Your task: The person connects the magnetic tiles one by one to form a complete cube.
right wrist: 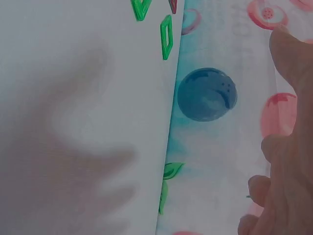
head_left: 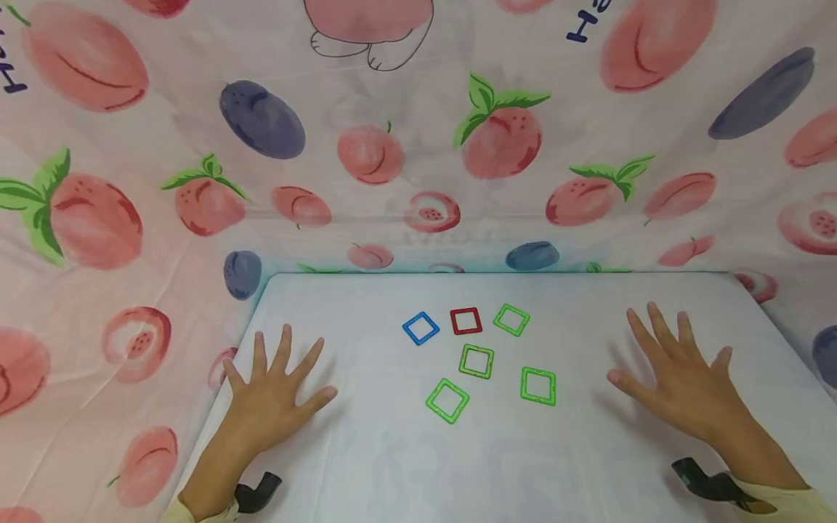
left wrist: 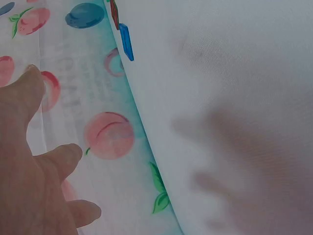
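Several small square frames lie flat on the white table, grouped around its middle. A blue square frame (head_left: 407, 327) is at the left of the back row, beside a red square frame (head_left: 466, 333) and a green one. Three more green square frames, one of them at the front (head_left: 437, 411), lie nearer. To the left of the group, my left hand (head_left: 267, 399) is held over the table with fingers spread, holding nothing. My right hand (head_left: 683, 385), likewise spread and holding nothing, is off to the right. Both hands cast shadows on the tabletop.
The white table (head_left: 366, 465) ends at a straight back edge. A pale cloth (head_left: 418, 94) printed with peaches and blue fruit hangs behind it and along the left and right sides. Dark straps show at both wrists, by the pale sleeves.
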A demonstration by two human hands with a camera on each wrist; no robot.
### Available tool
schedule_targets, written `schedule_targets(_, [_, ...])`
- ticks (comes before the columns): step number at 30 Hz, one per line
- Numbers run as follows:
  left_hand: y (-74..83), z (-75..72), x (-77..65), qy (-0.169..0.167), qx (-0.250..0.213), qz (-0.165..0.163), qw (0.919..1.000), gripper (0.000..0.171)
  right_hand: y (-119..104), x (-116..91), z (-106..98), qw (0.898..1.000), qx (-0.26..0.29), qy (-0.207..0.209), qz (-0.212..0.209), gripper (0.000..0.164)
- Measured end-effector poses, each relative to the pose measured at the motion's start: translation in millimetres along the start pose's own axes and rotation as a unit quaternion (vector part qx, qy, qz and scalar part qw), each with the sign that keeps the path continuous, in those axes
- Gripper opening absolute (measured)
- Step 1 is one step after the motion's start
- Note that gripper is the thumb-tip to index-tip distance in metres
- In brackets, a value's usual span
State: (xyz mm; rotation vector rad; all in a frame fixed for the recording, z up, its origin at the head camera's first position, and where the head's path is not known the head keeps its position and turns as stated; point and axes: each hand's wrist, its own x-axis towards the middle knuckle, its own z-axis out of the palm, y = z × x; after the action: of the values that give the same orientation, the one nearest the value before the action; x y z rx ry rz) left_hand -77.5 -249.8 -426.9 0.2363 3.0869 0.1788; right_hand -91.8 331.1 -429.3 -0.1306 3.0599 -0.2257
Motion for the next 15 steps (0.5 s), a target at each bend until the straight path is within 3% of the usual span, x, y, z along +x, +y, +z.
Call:
schedule_targets(8, [11.0,2.1,1.7,0.015,-0.010,0.008,0.9998,0.077,-6.2,0.7,4.9,0.999,0.025,-0.004,-0.024,0.110])
schedule_targets(15, [40.9,5.6,4.9,0.048,-0.040,0.043,0.9971,0.064,-19.8,5.7,7.8,0.998,0.038,-0.006,-0.050,0.093])
